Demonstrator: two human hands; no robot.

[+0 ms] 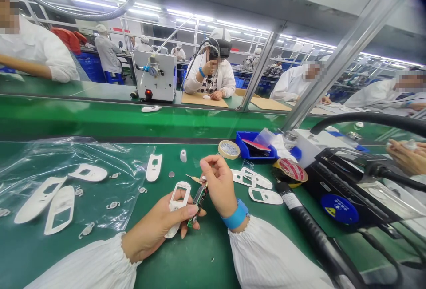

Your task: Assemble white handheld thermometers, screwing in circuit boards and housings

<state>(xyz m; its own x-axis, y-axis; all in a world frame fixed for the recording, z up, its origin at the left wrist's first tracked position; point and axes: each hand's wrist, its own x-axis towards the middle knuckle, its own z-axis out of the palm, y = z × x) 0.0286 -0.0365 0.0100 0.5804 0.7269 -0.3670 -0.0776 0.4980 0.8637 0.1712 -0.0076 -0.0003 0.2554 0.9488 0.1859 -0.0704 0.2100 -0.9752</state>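
My left hand (156, 222) is closed around a white plastic housing (183, 185) with a rectangular window, its thumb lying across the front. A narrow circuit board (199, 195) stands tilted just right of the housing. My right hand (218, 184) pinches the upper end of this board, and fingers of my left hand reach behind its lower end. Whether the left fingers also grip the board I cannot tell. Beyond the hands lie a thin pointed tool (193, 178), a round coin-like disc (171, 174) and a small white cap (183, 156).
On the left, white housings (60, 209) and small clips (113, 205) lie on a clear plastic bag (129, 164). More housings (265, 195) lie right, near tape rolls (294, 171) and a blue bin (244, 144). A black-handled tool (306, 222) and black machine (333, 191) stand at right. Co-workers sit opposite.
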